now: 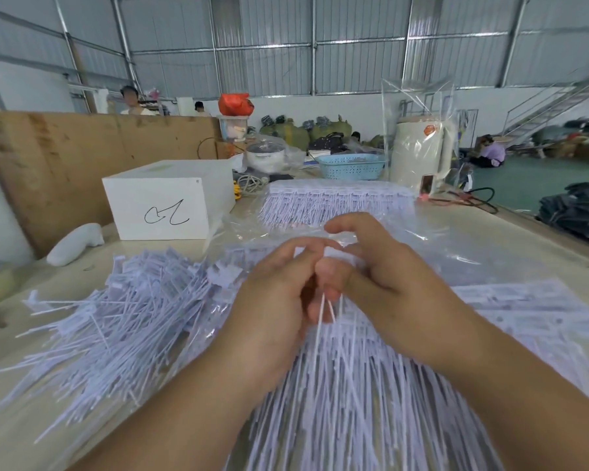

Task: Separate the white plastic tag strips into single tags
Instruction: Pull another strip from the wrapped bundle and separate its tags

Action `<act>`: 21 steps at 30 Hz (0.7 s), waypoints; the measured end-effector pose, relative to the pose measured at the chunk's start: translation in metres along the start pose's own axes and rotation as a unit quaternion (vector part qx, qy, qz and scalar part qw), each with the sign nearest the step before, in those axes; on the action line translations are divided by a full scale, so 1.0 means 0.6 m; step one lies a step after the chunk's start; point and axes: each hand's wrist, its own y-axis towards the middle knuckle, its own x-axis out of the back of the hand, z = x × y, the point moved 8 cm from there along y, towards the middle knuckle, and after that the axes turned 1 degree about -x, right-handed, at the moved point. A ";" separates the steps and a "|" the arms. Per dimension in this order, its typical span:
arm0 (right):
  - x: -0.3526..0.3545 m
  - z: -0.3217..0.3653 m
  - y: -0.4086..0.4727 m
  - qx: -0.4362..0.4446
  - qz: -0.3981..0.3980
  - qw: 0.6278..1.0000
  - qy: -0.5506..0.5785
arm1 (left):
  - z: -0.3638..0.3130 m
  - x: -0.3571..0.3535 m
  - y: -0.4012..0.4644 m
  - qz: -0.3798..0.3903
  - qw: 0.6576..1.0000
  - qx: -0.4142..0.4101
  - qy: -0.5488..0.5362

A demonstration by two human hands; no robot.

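Both hands' fingers (pixel 306 263) pinch a tag strip (pixel 323 311); loose tags (pixel 123 314) left, white box (pixel 164 202) behind.

Warehouse workshop: corrugated metal walls (pixel 262 45)

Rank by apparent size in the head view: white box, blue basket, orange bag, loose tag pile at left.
1. loose tag pile, nearest the camera, which inflates it
2. white box
3. blue basket
4. orange bag, farthest off, so true size is unsure
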 end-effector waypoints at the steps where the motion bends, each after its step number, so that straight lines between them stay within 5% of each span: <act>1: -0.004 0.001 0.002 0.004 0.012 1.000 -0.011 | 0.000 -0.004 -0.002 0.014 1.000 -0.005 0.012; 6: -0.013 -0.002 -0.003 0.007 0.046 0.993 -0.107 | -0.002 0.000 -0.002 0.054 0.996 -0.005 0.071; 10: -0.017 -0.010 -0.003 -0.037 0.076 0.991 -0.107 | 0.011 0.002 0.001 0.071 0.994 0.038 0.069; 21: 0.031 -0.019 -0.005 -0.089 0.080 0.989 -0.086 | -0.014 0.012 0.000 0.045 0.989 -0.029 0.136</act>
